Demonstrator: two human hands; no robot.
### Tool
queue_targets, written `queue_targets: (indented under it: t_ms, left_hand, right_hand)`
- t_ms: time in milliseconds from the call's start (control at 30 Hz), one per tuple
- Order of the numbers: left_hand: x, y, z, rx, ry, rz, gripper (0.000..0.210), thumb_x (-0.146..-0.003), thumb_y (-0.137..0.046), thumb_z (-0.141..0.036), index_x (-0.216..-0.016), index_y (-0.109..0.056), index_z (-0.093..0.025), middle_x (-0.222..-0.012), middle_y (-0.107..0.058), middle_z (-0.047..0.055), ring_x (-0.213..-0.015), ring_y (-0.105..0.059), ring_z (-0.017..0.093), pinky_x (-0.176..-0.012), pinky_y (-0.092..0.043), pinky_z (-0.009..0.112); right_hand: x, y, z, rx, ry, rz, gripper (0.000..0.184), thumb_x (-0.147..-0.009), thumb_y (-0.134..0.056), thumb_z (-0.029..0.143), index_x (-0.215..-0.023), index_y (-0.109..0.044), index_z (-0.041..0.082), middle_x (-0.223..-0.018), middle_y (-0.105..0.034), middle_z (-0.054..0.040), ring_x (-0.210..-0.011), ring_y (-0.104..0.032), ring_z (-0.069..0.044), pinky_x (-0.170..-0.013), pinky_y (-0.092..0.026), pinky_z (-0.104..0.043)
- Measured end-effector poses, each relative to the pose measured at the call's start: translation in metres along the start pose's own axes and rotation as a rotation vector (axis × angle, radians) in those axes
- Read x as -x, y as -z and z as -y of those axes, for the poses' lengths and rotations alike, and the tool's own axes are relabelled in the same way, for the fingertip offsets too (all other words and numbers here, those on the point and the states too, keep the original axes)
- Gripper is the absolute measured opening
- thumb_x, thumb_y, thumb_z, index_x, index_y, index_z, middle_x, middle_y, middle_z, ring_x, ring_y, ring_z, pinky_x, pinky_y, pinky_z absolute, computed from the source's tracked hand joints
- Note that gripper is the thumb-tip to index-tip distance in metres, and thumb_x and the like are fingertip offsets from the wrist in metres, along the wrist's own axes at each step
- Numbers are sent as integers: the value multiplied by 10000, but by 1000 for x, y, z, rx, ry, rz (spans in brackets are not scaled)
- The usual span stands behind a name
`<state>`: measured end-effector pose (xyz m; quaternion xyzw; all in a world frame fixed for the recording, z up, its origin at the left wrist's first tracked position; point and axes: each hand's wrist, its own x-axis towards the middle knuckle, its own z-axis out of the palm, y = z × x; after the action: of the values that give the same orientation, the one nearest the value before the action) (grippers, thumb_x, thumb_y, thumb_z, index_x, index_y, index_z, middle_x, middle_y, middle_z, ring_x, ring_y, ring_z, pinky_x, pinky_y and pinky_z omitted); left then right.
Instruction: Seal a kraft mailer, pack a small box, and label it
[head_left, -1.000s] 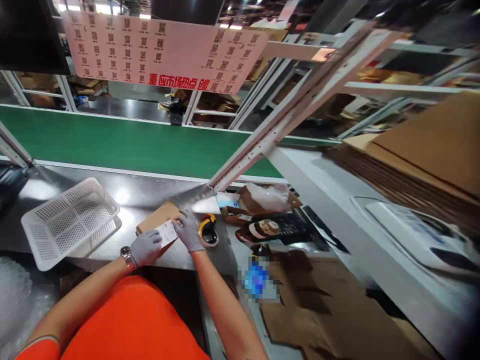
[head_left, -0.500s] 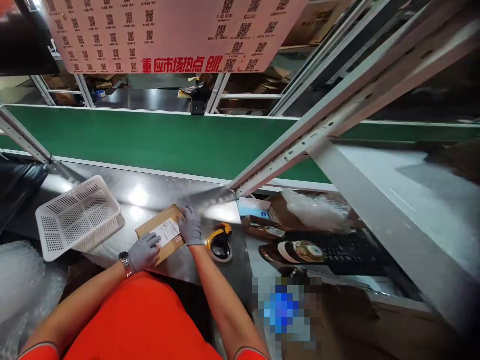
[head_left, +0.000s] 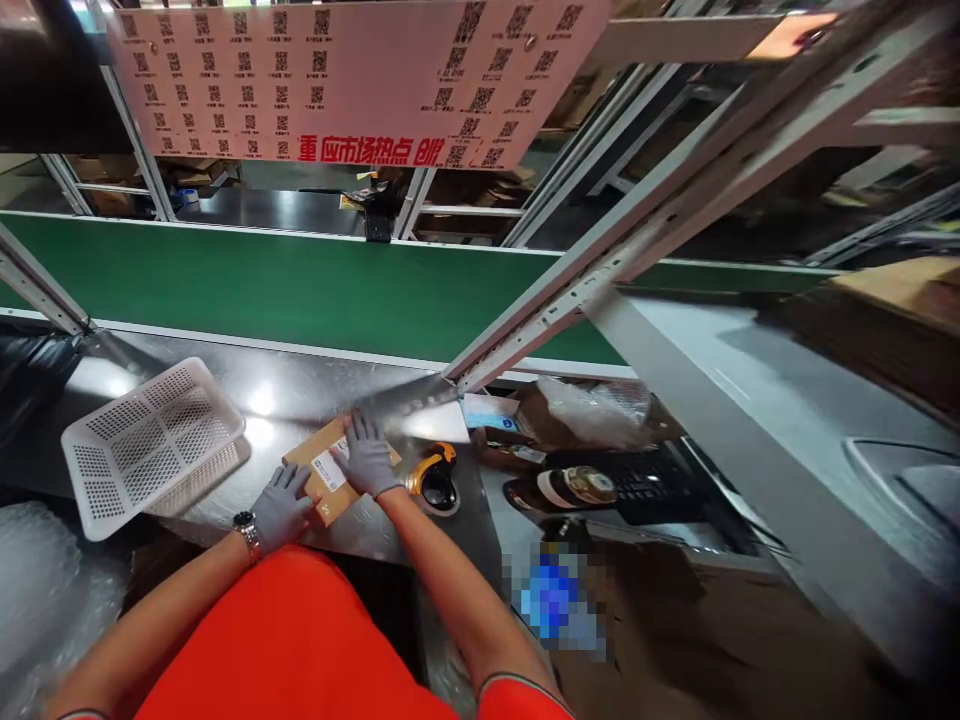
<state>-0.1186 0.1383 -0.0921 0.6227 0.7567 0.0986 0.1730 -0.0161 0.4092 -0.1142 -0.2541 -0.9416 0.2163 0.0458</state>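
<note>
A small brown cardboard box [head_left: 319, 460] with a white label [head_left: 330, 471] lies on the steel worktable [head_left: 300, 390]. My left hand [head_left: 281, 505], in a grey glove, rests on the box's near corner. My right hand [head_left: 367, 458], also gloved, lies flat on the box's top, fingers spread, covering part of the label. A yellow and black tape dispenser [head_left: 435, 478] sits just right of my right hand.
A white perforated basket [head_left: 150, 440] stands to the left. A green conveyor belt [head_left: 285, 285] runs behind the table. Right of the dispenser lie a black keyboard [head_left: 652, 480], a brown bottle [head_left: 562, 490], bubble wrap [head_left: 600, 410] and flat cardboard [head_left: 900, 290].
My right hand slid over the label and now lies flat on the box. My left hand stayed at the near corner. The camera swung slightly.
</note>
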Motion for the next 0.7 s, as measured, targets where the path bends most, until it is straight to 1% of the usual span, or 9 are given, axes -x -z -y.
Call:
queue_targets:
  t_ms: [100, 167, 233, 300, 433, 533, 600, 667, 700]
  left_hand:
    - [1, -5, 11, 25, -24, -12, 570, -1011, -822, -231, -1579, -789, -243, -1841, -511, 246, -1700, -479, 543, -1368, -431, 777]
    - [-1, -6, 15, 38, -43, -20, 538, -1031, -784, -240, -1569, -800, -219, -1829, -520, 263, -1701, -488, 528, -1376, -439, 741]
    - [-3, -7, 16, 39, -58, -13, 568, -1004, -800, -236, -1571, -797, -204, -1819, -523, 281, -1697, -492, 533, -1372, -445, 730]
    - [-3, -7, 17, 46, -74, -16, 630, -953, -819, -198, -1582, -780, -208, -1826, -512, 281, -1700, -489, 532, -1377, -433, 743]
    - [-1, -10, 23, 123, -90, -37, 665, -908, -784, -160, -1570, -725, -130, -1846, -480, 288, -1751, -415, 518, -1401, -441, 714]
    - [-2, -10, 33, 204, -64, -12, 712, -864, -755, -130, -1569, -673, -73, -1865, -449, 304, -1787, -370, 485, -1429, -449, 659]
    - [-3, -9, 40, 238, -58, -1, 735, -852, -726, -110, -1582, -655, -64, -1868, -449, 300, -1776, -408, 461, -1435, -452, 646]
    - [-6, -7, 47, 295, -67, -44, 731, -847, -708, -98, -1577, -664, -74, -1828, -520, 284, -1731, -493, 438, -1421, -484, 620]
    - [-6, -6, 50, 330, -71, -79, 721, -846, -701, -94, -1566, -677, -86, -1795, -569, 269, -1700, -540, 423, -1414, -497, 604]
  right_hand:
    - [-12, 20, -23, 32, -166, -88, 740, -1066, -644, 458, -1713, -613, 100, -1842, -497, -324, -1786, -355, -478, -1444, -99, -803]
    - [-18, 30, -32, -8, -292, -220, 683, -1074, -636, 432, -1654, -663, 73, -1787, -537, -372, -1771, -365, -507, -1414, -75, -844]
    - [-20, 33, -30, -59, -393, -354, 660, -1095, -606, 439, -1602, -695, 27, -1756, -535, -422, -1765, -356, -539, -1398, -79, -854]
    - [-19, 25, -13, -72, -413, -391, 679, -1085, -609, 429, -1599, -685, -8, -1773, -500, -440, -1774, -340, -544, -1414, -103, -823]
    - [-1, -18, 45, -56, -348, -238, 788, -1035, -642, 387, -1683, -575, -56, -1854, -390, -423, -1808, -296, -523, -1463, -94, -766]
    - [29, -43, 84, -154, -277, -176, 707, -1033, -661, 367, -1663, -640, 47, -1835, -495, -338, -1819, -300, -478, -1484, -39, -752]
    - [56, -49, 101, -212, -177, -101, 719, -982, -712, 328, -1651, -664, 70, -1827, -526, -307, -1816, -319, -467, -1502, -56, -730]
    - [86, -49, 110, -262, -47, -2, 760, -906, -761, 292, -1632, -692, 77, -1850, -505, -285, -1808, -343, -475, -1510, -123, -725]
    - [101, -46, 112, -295, 35, 47, 718, -885, -764, 274, -1584, -744, 114, -1827, -553, -253, -1792, -383, -467, -1508, -167, -724]
